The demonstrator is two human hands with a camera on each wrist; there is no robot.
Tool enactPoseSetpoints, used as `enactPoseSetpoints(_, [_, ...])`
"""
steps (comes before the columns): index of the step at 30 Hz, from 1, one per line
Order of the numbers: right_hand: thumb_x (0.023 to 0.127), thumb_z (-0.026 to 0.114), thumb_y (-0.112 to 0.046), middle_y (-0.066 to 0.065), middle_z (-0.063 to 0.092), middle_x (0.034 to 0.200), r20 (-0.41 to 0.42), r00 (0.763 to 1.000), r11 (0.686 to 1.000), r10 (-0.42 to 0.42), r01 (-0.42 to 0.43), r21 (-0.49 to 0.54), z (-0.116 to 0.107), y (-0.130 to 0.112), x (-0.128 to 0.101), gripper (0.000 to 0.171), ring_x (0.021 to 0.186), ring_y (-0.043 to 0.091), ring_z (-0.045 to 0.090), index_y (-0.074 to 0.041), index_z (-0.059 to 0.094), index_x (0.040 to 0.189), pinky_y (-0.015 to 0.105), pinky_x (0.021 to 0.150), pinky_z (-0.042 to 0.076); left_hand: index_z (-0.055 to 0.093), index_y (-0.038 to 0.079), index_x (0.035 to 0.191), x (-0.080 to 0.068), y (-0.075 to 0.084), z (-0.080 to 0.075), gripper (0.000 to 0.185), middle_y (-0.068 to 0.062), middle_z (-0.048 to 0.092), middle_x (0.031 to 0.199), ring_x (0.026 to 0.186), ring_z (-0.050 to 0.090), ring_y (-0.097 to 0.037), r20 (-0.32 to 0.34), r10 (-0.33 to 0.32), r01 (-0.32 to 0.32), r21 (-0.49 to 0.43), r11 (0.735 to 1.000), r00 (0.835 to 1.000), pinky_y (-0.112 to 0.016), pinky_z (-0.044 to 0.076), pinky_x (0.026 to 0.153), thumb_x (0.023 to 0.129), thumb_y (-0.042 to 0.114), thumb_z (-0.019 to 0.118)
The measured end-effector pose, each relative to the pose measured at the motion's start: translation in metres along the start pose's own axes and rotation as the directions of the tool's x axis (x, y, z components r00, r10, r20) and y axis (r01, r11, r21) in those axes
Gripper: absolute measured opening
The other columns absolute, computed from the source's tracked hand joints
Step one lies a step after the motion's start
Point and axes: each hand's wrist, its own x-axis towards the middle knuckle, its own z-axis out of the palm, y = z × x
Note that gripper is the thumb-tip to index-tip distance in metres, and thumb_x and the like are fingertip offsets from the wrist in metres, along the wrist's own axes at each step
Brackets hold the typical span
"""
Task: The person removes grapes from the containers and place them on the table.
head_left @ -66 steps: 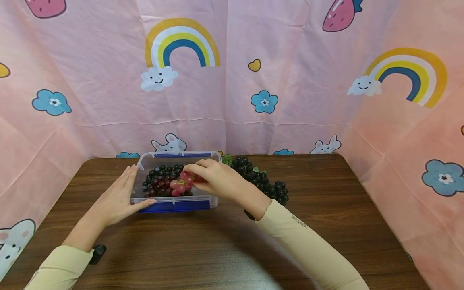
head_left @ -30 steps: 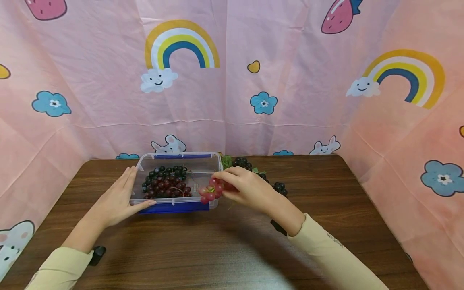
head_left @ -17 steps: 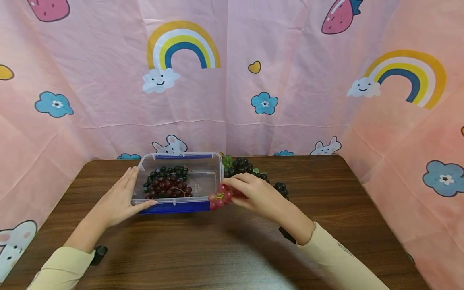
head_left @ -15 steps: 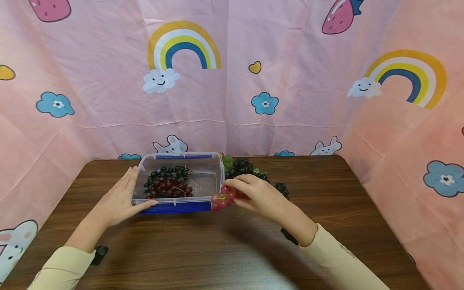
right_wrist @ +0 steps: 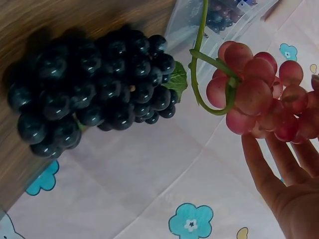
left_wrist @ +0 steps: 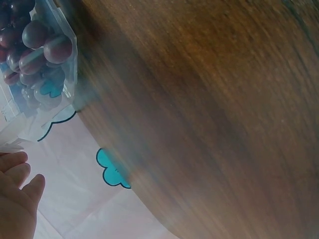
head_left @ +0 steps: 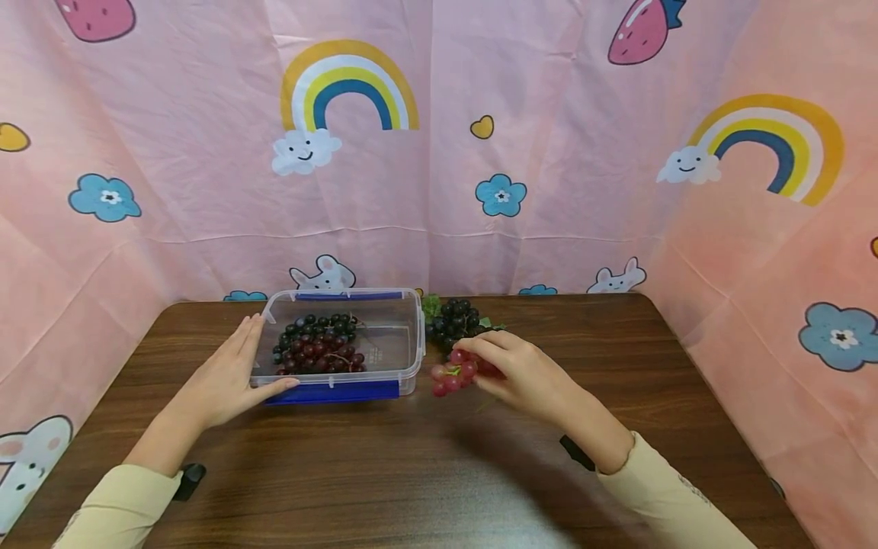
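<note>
In the head view my right hand (head_left: 535,377) holds a bunch of pink-red grapes (head_left: 451,374) above the table, just right of a clear plastic container (head_left: 363,390) with blue latches. Fingertips of that hand (right_wrist: 281,184) grip the red bunch (right_wrist: 249,89) in the right wrist view, where a curled green stem shows. My left hand (head_left: 213,381) rests against the container's left end, fingers straight, thumb along the front rim. Dark purple and black grapes (head_left: 315,343) lie in the container's left half. The container's wall (left_wrist: 72,74) overlaps them in the left wrist view.
A bunch of black grapes (head_left: 456,320) with green leaves (head_left: 430,305) lies on the brown wooden table (head_left: 384,473) to the right of the container, partly hidden by my right hand. A pink printed cloth (head_left: 453,152) hangs behind the table and at both sides.
My right hand has lifted the red grapes out from over the container and carried them right, past its right end. The left hand has stayed at the container.
</note>
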Motion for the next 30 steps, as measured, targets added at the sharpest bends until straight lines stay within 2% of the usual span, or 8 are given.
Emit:
enactPoseSetpoints(15, [0.087,0.084,0.0,0.013,0.072,0.116,-0.011,0.998,0.998,0.056,-0.056,-0.011,-0.018,0.015,-0.019,0.045,0.102,0.026,0.072,-0.004,0.07,0.13,0.039,0.079,0.063,0.001,-0.008,0.166,0.0,0.0,-0.002,0.126,-0.036,0.004,0.171,0.159,0.009,-0.053,0.005,-0.002,0.002,0.0,1.0,1.0,-0.073,0.022,0.121,0.092,0.069,0.068])
enactPoseSetpoints(21, [0.087,0.083,0.002,0.014,0.072,0.118,-0.001,0.993,0.993,0.114,-0.114,-0.008,-0.028,0.022,-0.027,0.048,0.1,0.025,0.072,-0.005,0.068,0.132,0.038,0.076,0.063,0.0,-0.008,0.166,0.0,0.001,-0.002,0.126,-0.035,0.004,0.172,0.16,0.008,-0.052,0.013,0.001,-0.001,-0.002,1.0,1.0,-0.072,0.022,0.123,0.093,0.069,0.068])
enactPoseSetpoints(30, [0.085,0.083,0.008,0.011,0.072,0.113,-0.036,0.991,0.991,0.132,-0.133,-0.019,-0.039,0.033,-0.041,0.049,0.087,0.017,0.067,-0.005,0.069,0.131,0.03,0.066,0.058,0.0,-0.008,0.166,0.0,0.0,-0.003,0.127,-0.036,0.004,0.172,0.159,0.009,-0.053,0.012,-0.002,0.002,-0.002,1.0,1.0,-0.072,0.023,0.122,0.092,0.069,0.069])
